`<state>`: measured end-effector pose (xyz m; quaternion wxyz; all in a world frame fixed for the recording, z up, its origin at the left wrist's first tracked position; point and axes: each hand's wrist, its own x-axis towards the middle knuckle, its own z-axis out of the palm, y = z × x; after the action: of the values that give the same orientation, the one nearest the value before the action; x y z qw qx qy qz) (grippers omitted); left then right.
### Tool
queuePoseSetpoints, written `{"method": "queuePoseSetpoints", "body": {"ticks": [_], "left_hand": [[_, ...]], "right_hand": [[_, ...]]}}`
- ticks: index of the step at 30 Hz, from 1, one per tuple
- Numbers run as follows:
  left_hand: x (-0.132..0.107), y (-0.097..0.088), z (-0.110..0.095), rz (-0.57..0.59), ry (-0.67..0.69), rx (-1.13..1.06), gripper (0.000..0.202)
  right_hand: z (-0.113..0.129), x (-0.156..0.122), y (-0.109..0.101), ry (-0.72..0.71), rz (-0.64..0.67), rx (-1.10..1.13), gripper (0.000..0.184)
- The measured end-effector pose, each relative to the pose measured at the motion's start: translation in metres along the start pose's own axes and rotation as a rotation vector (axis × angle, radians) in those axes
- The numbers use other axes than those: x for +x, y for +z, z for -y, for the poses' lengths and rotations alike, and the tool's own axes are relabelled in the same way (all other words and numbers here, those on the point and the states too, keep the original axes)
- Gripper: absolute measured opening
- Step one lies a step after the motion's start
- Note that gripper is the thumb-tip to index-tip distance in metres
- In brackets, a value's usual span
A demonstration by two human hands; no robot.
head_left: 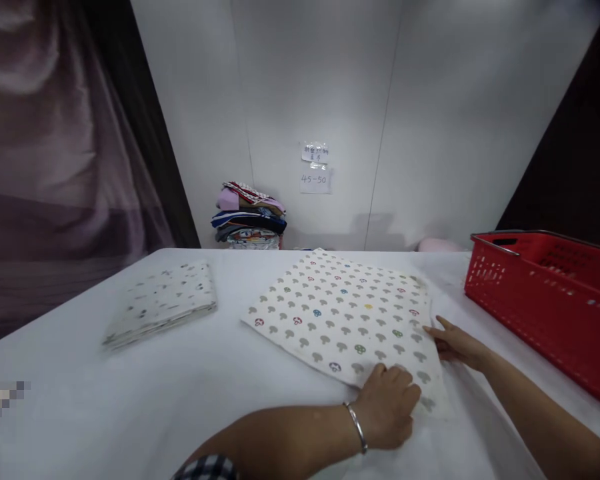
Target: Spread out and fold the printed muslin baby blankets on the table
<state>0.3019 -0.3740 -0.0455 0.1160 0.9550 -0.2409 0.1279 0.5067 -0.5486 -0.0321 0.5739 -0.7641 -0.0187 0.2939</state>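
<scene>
**Two hands on one mushroom-print cloth, spread on a white table**

The mushroom-print cloth (340, 313) lies flat at the middle of the table (130, 400), its near corner under the person's hands. The left hand (387, 403), with one metal bracelet (356, 427) at the wrist, rests on that near corner with its fingers curled down; whether they pinch the fabric cannot be told. The right hand (455, 343) lies at the cloth's right edge, fingers stretched out and loosely apart, touching the fabric. One folded spotted cloth (163, 300) sits well apart to the left, and one red basket (545, 300) stands to the right. One pile of folded fabrics (250, 217) rests against the wall, beside two paper notes (315, 167).
</scene>
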Motion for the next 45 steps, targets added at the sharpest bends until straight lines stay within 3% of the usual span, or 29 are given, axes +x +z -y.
{"method": "queuePoseSetpoints", "body": {"ticks": [4, 10, 18, 24, 29, 32, 34, 36, 37, 39, 41, 42, 45], "left_hand": [[0.012, 0.006, -0.009, -0.007, -0.131, 0.034, 0.024], [0.010, 0.012, -0.017, -0.042, -0.227, 0.072, 0.021], [0.021, 0.019, -0.025, -0.114, -0.322, 0.085, 0.032], [0.028, 0.015, -0.027, -0.111, -0.303, 0.100, 0.015], [-0.011, -0.017, -0.037, -0.136, -0.239, 0.047, 0.010], [-0.061, -0.042, -0.046, -0.094, -0.156, 0.012, 0.017], [-0.097, -0.052, -0.051, -0.030, -0.109, 0.002, 0.023], [-0.127, -0.053, -0.054, 0.039, -0.083, -0.010, 0.026], [-0.139, -0.051, -0.054, 0.065, -0.078, -0.019, 0.027], [-0.153, -0.045, -0.055, 0.091, -0.085, -0.039, 0.029], [-0.157, -0.038, -0.056, 0.082, -0.111, -0.051, 0.030], [-0.157, -0.036, -0.057, 0.073, -0.123, -0.052, 0.030], [-0.154, -0.033, -0.060, 0.058, -0.148, -0.040, 0.027]], "right_hand": [[-0.011, -0.038, 0.013, -0.039, 0.024, 0.006, 0.107], [-0.029, -0.085, 0.033, -0.108, 0.116, 0.097, 0.112], [-0.041, -0.107, 0.047, -0.201, 0.071, 0.101, 0.105], [-0.029, -0.123, 0.060, -0.300, -0.022, 0.102, 0.100], [-0.036, -0.171, 0.093, -0.328, -0.051, 0.191, 0.105], [-0.055, -0.210, 0.115, -0.305, 0.074, 0.191, 0.107], [-0.069, -0.221, 0.116, -0.269, 0.192, 0.116, 0.105], [-0.077, -0.211, 0.102, -0.266, 0.185, -0.007, 0.099], [-0.077, -0.198, 0.090, -0.282, 0.110, -0.081, 0.095], [-0.070, -0.160, 0.061, -0.332, -0.179, -0.236, 0.084], [-0.054, -0.117, 0.032, -0.283, -0.438, -0.363, 0.071], [-0.044, -0.098, 0.021, -0.232, -0.505, -0.423, 0.067], [-0.015, -0.054, 0.003, -0.134, -0.520, -0.464, 0.073]]}}
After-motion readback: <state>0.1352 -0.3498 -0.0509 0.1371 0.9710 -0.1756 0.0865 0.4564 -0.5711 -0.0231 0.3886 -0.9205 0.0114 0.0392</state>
